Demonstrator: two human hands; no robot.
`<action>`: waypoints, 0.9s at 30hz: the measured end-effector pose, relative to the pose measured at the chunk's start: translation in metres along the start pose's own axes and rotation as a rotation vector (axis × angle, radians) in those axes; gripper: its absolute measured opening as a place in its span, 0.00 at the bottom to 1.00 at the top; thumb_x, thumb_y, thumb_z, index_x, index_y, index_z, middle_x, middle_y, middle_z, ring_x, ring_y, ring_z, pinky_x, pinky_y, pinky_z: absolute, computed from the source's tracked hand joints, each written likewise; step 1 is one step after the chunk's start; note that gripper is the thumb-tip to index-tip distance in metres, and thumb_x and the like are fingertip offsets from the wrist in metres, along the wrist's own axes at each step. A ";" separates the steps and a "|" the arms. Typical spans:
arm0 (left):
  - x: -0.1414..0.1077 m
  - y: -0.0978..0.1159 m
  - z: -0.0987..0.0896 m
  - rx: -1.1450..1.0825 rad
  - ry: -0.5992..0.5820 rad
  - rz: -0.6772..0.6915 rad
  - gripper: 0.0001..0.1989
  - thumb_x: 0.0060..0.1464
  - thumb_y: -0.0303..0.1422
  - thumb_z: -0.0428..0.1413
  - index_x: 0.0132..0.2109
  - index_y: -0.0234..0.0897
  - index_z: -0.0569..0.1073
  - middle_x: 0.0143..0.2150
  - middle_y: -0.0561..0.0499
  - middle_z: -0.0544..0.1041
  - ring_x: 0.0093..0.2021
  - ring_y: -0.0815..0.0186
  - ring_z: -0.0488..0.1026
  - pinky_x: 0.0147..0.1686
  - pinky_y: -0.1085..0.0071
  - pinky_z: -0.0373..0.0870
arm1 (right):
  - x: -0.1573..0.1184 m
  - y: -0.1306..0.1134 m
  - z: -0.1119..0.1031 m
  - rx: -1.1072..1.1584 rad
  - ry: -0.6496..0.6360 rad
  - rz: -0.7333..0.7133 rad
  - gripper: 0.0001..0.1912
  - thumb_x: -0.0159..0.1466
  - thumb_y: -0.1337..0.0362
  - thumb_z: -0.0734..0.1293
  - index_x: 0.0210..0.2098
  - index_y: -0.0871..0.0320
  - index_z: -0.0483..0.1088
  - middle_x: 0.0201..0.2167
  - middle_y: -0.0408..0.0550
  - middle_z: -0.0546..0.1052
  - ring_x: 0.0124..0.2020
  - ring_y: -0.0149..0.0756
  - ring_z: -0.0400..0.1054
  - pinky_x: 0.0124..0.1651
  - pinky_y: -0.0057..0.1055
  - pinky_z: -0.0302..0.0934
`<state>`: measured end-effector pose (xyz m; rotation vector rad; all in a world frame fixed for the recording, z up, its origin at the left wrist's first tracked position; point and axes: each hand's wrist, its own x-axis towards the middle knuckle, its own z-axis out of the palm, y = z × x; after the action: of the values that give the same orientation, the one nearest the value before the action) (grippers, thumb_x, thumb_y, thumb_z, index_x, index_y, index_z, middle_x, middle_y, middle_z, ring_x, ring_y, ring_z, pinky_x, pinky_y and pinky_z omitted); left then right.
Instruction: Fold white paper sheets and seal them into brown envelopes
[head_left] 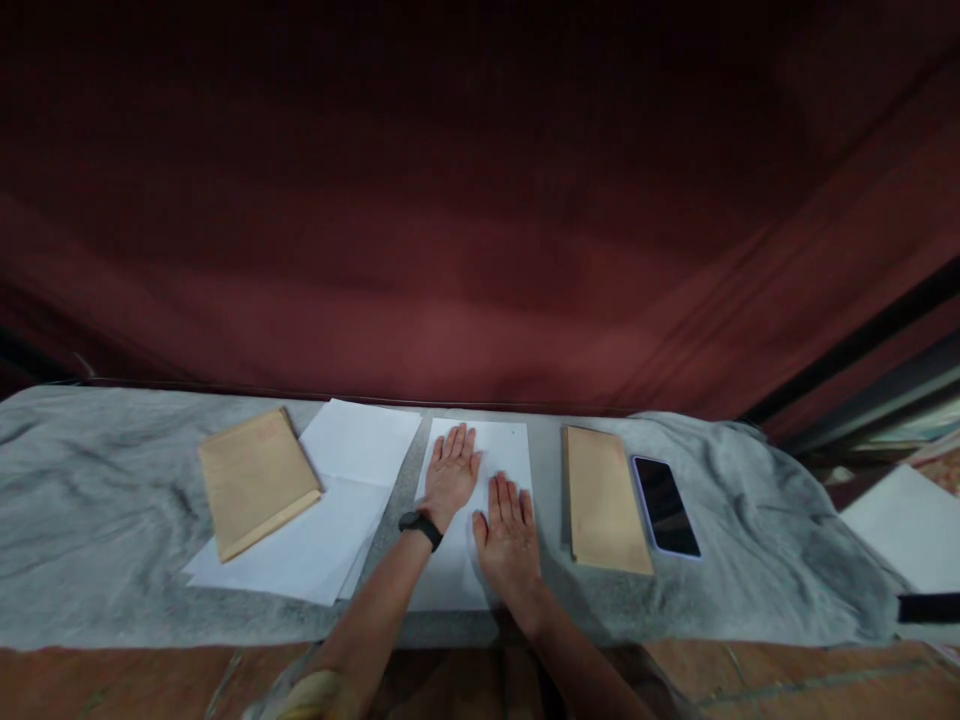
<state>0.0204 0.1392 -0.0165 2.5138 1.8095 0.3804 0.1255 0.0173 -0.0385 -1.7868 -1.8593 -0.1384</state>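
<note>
White paper sheet (460,565): long axis fore-aft. Grip unclenched: left hand (452,474) and right hand (511,537) both palm-down on it.

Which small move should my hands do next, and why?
I would probably slide the right hand to the near edge of the sheet beneath: it lies palm-down and grasps nothing, part of that edge is uncovered, and the left hand rests farther up, where it could hold the sheet steady.
</note>
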 end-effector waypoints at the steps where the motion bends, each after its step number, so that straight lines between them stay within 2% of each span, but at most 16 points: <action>1: 0.003 -0.004 0.001 0.006 0.017 -0.033 0.28 0.69 0.37 0.38 0.70 0.30 0.60 0.73 0.40 0.59 0.73 0.57 0.53 0.71 0.54 0.47 | -0.001 0.001 0.000 0.001 0.006 0.002 0.31 0.73 0.61 0.57 0.72 0.64 0.52 0.69 0.62 0.62 0.69 0.52 0.57 0.69 0.56 0.51; 4: 0.001 -0.019 0.001 0.026 0.083 -0.113 0.30 0.69 0.38 0.38 0.70 0.22 0.58 0.72 0.34 0.59 0.73 0.53 0.53 0.71 0.54 0.48 | -0.004 0.003 -0.001 -0.003 -0.013 0.009 0.32 0.73 0.60 0.57 0.72 0.65 0.51 0.69 0.63 0.61 0.69 0.53 0.57 0.69 0.56 0.50; 7: -0.011 -0.031 -0.005 0.040 0.125 -0.139 0.31 0.69 0.37 0.37 0.69 0.17 0.59 0.71 0.30 0.59 0.73 0.51 0.54 0.71 0.54 0.50 | -0.008 0.007 -0.005 -0.006 -0.022 0.023 0.33 0.73 0.59 0.57 0.72 0.69 0.51 0.69 0.66 0.60 0.70 0.53 0.56 0.70 0.55 0.51; 11: -0.042 -0.028 -0.014 0.029 0.085 -0.124 0.31 0.68 0.37 0.38 0.68 0.16 0.61 0.70 0.29 0.61 0.72 0.50 0.56 0.70 0.52 0.52 | -0.010 0.015 -0.010 0.004 0.016 0.040 0.32 0.74 0.59 0.56 0.71 0.71 0.51 0.69 0.68 0.59 0.70 0.54 0.55 0.69 0.54 0.52; 14: -0.082 -0.010 -0.019 0.021 0.044 -0.106 0.30 0.68 0.37 0.38 0.69 0.21 0.61 0.71 0.32 0.59 0.72 0.50 0.55 0.69 0.51 0.55 | -0.014 0.016 -0.019 0.018 0.017 0.031 0.32 0.74 0.59 0.55 0.72 0.69 0.49 0.70 0.67 0.58 0.71 0.53 0.53 0.69 0.55 0.53; 17: -0.125 0.009 -0.022 0.027 0.021 0.067 0.28 0.68 0.34 0.40 0.72 0.33 0.57 0.74 0.42 0.55 0.75 0.55 0.49 0.71 0.50 0.51 | -0.027 0.011 -0.031 0.049 -0.032 -0.081 0.31 0.74 0.59 0.54 0.73 0.66 0.48 0.72 0.61 0.55 0.72 0.48 0.51 0.70 0.51 0.53; 18: -0.137 0.013 -0.022 0.027 0.004 0.137 0.28 0.67 0.33 0.40 0.72 0.36 0.57 0.74 0.44 0.55 0.75 0.57 0.48 0.72 0.51 0.49 | -0.033 0.008 -0.035 0.060 -0.054 -0.132 0.31 0.74 0.59 0.54 0.73 0.66 0.49 0.72 0.60 0.55 0.72 0.47 0.50 0.70 0.49 0.53; 20: -0.154 0.014 -0.024 0.036 -0.018 0.174 0.28 0.67 0.34 0.41 0.72 0.36 0.56 0.74 0.44 0.56 0.75 0.58 0.49 0.72 0.51 0.49 | -0.045 0.005 -0.041 0.068 -0.091 -0.209 0.31 0.74 0.57 0.55 0.72 0.66 0.51 0.72 0.59 0.56 0.72 0.45 0.51 0.71 0.47 0.51; 23: -0.163 0.003 -0.028 0.055 -0.016 0.107 0.29 0.69 0.38 0.41 0.72 0.32 0.57 0.73 0.40 0.56 0.74 0.56 0.51 0.71 0.51 0.50 | -0.056 0.008 -0.046 0.033 -0.126 -0.205 0.32 0.74 0.54 0.57 0.71 0.66 0.54 0.71 0.60 0.58 0.72 0.46 0.51 0.72 0.49 0.49; 27: -0.164 -0.014 -0.036 0.054 0.013 0.059 0.31 0.70 0.42 0.40 0.71 0.28 0.58 0.73 0.37 0.56 0.73 0.54 0.52 0.71 0.53 0.53 | -0.056 0.024 -0.051 -0.050 -0.163 -0.135 0.33 0.74 0.52 0.56 0.71 0.68 0.52 0.71 0.62 0.57 0.72 0.48 0.51 0.72 0.50 0.48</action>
<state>-0.0494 -0.0146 -0.0140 2.6115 1.7778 0.3555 0.1622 -0.0528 -0.0278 -1.7500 -2.1103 -0.0919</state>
